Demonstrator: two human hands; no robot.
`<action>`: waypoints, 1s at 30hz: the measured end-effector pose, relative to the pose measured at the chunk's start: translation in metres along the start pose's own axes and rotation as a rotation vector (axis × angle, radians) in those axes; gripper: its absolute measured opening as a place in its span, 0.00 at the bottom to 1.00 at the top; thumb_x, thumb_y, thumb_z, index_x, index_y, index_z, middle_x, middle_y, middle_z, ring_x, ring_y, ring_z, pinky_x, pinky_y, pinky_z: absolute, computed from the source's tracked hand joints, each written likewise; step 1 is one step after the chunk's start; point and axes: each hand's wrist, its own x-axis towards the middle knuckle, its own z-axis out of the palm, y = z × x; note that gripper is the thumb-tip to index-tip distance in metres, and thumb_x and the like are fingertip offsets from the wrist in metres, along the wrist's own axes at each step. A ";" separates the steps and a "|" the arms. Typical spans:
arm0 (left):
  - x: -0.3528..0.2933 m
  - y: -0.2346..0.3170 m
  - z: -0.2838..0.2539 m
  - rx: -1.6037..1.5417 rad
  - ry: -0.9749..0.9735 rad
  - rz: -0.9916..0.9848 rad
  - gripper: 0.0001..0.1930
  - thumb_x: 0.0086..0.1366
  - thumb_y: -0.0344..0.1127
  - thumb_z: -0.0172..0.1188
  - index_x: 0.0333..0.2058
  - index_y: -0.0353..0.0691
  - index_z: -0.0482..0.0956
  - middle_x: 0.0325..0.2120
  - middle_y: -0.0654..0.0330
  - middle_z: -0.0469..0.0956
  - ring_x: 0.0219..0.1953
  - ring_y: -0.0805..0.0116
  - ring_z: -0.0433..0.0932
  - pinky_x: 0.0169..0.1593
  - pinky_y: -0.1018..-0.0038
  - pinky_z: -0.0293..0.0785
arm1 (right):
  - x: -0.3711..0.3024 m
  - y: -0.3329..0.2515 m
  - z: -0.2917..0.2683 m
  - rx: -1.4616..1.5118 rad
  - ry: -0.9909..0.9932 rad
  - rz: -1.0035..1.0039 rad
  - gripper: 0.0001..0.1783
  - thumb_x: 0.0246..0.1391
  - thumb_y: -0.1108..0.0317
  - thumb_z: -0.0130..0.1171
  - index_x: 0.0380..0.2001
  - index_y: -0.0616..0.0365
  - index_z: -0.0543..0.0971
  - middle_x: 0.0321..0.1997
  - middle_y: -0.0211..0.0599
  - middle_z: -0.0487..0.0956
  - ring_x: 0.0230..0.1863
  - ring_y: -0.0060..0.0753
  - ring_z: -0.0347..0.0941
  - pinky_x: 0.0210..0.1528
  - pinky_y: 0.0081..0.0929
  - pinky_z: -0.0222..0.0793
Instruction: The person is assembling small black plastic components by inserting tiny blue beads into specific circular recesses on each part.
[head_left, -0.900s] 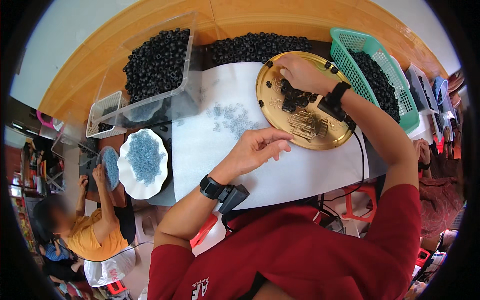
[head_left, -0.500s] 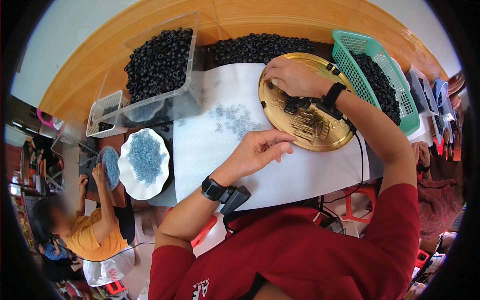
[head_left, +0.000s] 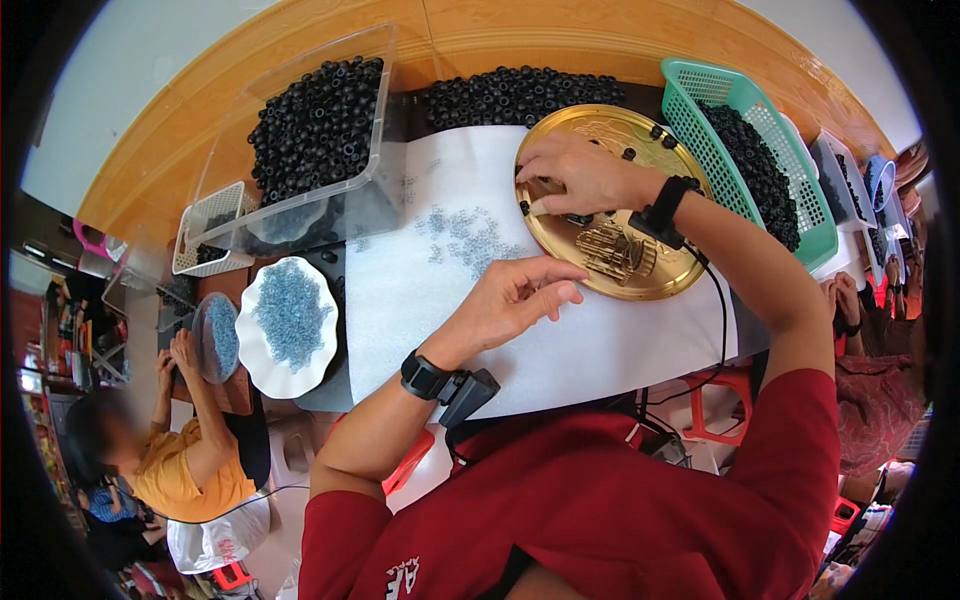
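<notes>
My right hand (head_left: 592, 176) is palm-down over a round gold tray (head_left: 562, 252), its fingers curved and the thumb apart from them. Small black ring-like pieces (head_left: 578, 219) show under and beside its palm; others, like one black piece (head_left: 628, 154), sit near the tray's far right side. My left hand (head_left: 510, 300) rests by the tray's near left rim, index finger stretched toward the edge and thumb apart, nothing visible between them. Small clear bluish pieces (head_left: 465, 240) lie scattered on a white foam sheet (head_left: 420, 330) left of the tray.
A clear bin (head_left: 378, 150) of black rings stands at the back left, beside a small white basket (head_left: 185, 255). A white scalloped bowl (head_left: 255, 375) holds bluish pieces. A green basket (head_left: 815, 215) flanks the tray. A person in yellow (head_left: 195, 465) works at left.
My right hand has shifted slightly left and down over the tray, and the cluster of black pieces beneath it is now mostly covered. My left hand has barely moved.
</notes>
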 end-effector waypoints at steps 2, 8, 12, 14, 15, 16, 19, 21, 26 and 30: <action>0.000 0.000 0.000 0.001 0.007 -0.002 0.16 0.67 0.41 0.55 0.50 0.43 0.78 0.34 0.63 0.81 0.28 0.80 0.74 0.30 0.83 0.69 | -0.003 -0.006 0.005 -0.040 0.058 -0.060 0.16 0.49 0.63 0.59 0.39 0.60 0.79 0.47 0.40 0.75 0.53 0.44 0.67 0.58 0.38 0.62; 0.000 0.004 0.002 0.014 0.041 0.010 0.15 0.66 0.40 0.57 0.47 0.39 0.79 0.29 0.63 0.81 0.26 0.81 0.74 0.30 0.83 0.70 | -0.006 -0.022 0.011 -0.003 0.027 -0.051 0.10 0.48 0.66 0.59 0.33 0.60 0.78 0.43 0.39 0.75 0.50 0.42 0.68 0.54 0.37 0.63; -0.001 0.004 0.002 -0.007 0.052 -0.001 0.15 0.66 0.40 0.57 0.47 0.39 0.79 0.30 0.63 0.81 0.26 0.80 0.74 0.30 0.83 0.70 | -0.012 -0.027 0.007 -0.009 0.019 -0.061 0.09 0.48 0.67 0.58 0.32 0.60 0.77 0.40 0.39 0.74 0.47 0.42 0.68 0.53 0.38 0.63; -0.001 0.004 0.001 -0.019 0.057 -0.006 0.14 0.66 0.40 0.57 0.47 0.39 0.79 0.30 0.63 0.81 0.26 0.80 0.74 0.30 0.83 0.70 | -0.020 -0.027 0.005 0.017 0.049 -0.074 0.08 0.48 0.67 0.58 0.31 0.59 0.76 0.38 0.39 0.73 0.46 0.42 0.67 0.52 0.38 0.63; -0.001 0.004 0.001 -0.023 0.056 -0.005 0.14 0.66 0.39 0.57 0.47 0.40 0.79 0.30 0.63 0.81 0.26 0.80 0.74 0.30 0.83 0.70 | -0.024 -0.026 0.004 0.017 0.047 -0.075 0.08 0.48 0.67 0.58 0.31 0.59 0.76 0.38 0.39 0.73 0.46 0.42 0.67 0.52 0.38 0.63; -0.001 0.004 0.001 -0.028 0.058 -0.005 0.14 0.66 0.39 0.57 0.47 0.40 0.79 0.30 0.63 0.81 0.26 0.80 0.74 0.31 0.83 0.70 | -0.029 -0.026 0.003 0.013 0.028 -0.080 0.09 0.48 0.68 0.58 0.32 0.59 0.75 0.38 0.38 0.73 0.45 0.42 0.67 0.52 0.38 0.63; -0.002 0.003 0.001 -0.029 0.058 0.014 0.14 0.66 0.38 0.57 0.47 0.40 0.79 0.30 0.62 0.81 0.26 0.80 0.74 0.31 0.82 0.71 | -0.041 -0.024 -0.003 0.010 0.024 -0.119 0.09 0.47 0.68 0.57 0.33 0.58 0.76 0.39 0.38 0.73 0.46 0.43 0.68 0.53 0.37 0.62; -0.002 0.003 0.001 -0.021 0.059 0.029 0.14 0.66 0.38 0.57 0.47 0.40 0.79 0.29 0.62 0.81 0.26 0.80 0.74 0.31 0.82 0.71 | -0.047 -0.022 -0.008 0.011 0.039 -0.151 0.09 0.47 0.69 0.57 0.34 0.57 0.76 0.40 0.38 0.73 0.46 0.43 0.68 0.53 0.36 0.62; -0.002 0.003 0.001 -0.009 0.054 0.041 0.14 0.66 0.38 0.57 0.47 0.40 0.79 0.29 0.62 0.82 0.26 0.80 0.74 0.30 0.82 0.71 | -0.044 -0.013 -0.007 -0.006 0.120 0.034 0.12 0.48 0.71 0.55 0.38 0.57 0.77 0.47 0.40 0.73 0.50 0.45 0.68 0.55 0.38 0.62; 0.000 0.002 0.001 -0.004 0.060 0.005 0.14 0.66 0.39 0.57 0.47 0.40 0.79 0.30 0.62 0.82 0.26 0.81 0.74 0.30 0.83 0.70 | -0.030 -0.014 0.006 0.004 0.214 0.103 0.14 0.51 0.69 0.55 0.42 0.58 0.77 0.47 0.41 0.74 0.51 0.46 0.68 0.55 0.39 0.62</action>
